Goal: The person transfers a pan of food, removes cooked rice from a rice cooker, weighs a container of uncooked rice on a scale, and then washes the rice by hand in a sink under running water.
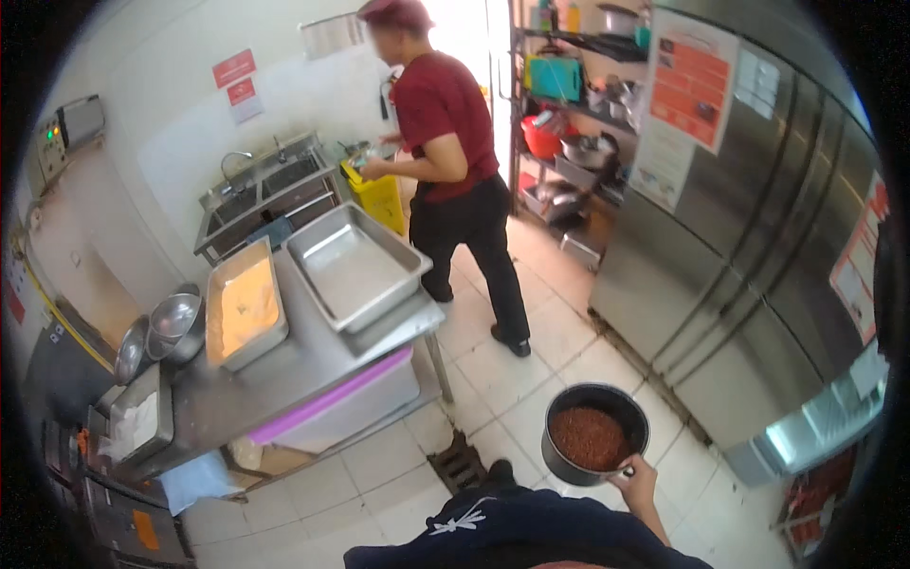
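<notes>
My right hand [635,482] grips the rim of a dark round pot [561,462] at the lower right. Reddish-brown grains [590,437] fill part of the pot, which hangs above the tiled floor beside my body. My left hand is out of view. To the front left stands a steel table [213,405]. On it lie a deep steel pan with an orange mixture [245,306] and a large steel pan [348,263] whose bottom shows bare.
A person in a red shirt [444,107] stands past the table, hands over a yellow bin [380,203]. Behind are a steel sink [284,174] and a shelf rack [583,46] of pots. A tall steel refrigerator [711,270] lines the right. A floor drain [457,466] lies near my feet.
</notes>
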Motion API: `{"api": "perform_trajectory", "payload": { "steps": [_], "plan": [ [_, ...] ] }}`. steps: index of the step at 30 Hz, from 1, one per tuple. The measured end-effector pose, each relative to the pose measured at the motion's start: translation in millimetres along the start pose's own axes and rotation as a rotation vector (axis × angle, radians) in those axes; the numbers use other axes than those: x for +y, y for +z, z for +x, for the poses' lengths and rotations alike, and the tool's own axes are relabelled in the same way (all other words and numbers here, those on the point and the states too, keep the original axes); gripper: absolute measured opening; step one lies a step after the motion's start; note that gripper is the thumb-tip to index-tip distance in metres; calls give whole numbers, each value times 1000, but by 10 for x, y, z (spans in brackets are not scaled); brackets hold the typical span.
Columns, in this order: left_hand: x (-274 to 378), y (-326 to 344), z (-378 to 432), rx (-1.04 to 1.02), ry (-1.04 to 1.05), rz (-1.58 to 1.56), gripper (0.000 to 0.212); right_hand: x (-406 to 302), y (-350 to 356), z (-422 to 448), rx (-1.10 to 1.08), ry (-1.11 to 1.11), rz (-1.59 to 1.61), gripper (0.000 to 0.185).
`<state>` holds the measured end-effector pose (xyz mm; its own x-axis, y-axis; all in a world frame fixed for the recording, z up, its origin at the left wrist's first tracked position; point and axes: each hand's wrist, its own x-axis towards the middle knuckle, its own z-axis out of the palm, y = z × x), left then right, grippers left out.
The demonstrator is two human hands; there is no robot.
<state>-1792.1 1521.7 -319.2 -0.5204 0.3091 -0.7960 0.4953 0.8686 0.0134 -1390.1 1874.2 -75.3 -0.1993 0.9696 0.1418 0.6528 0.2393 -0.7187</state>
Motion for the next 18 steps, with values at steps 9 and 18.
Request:
{"api": "perform_trajectory", "payload": {
  "steps": [9, 18],
  "plan": [
    [3796, -3257, 1400, 227, 682, -258, 41, -54, 431, 2257, -40, -11, -33, 36],
    [5134, -4407, 1900, 399, 795, -466, 38, -102, 1310, 5049, -144, -307, -81, 39]
  ]
}}
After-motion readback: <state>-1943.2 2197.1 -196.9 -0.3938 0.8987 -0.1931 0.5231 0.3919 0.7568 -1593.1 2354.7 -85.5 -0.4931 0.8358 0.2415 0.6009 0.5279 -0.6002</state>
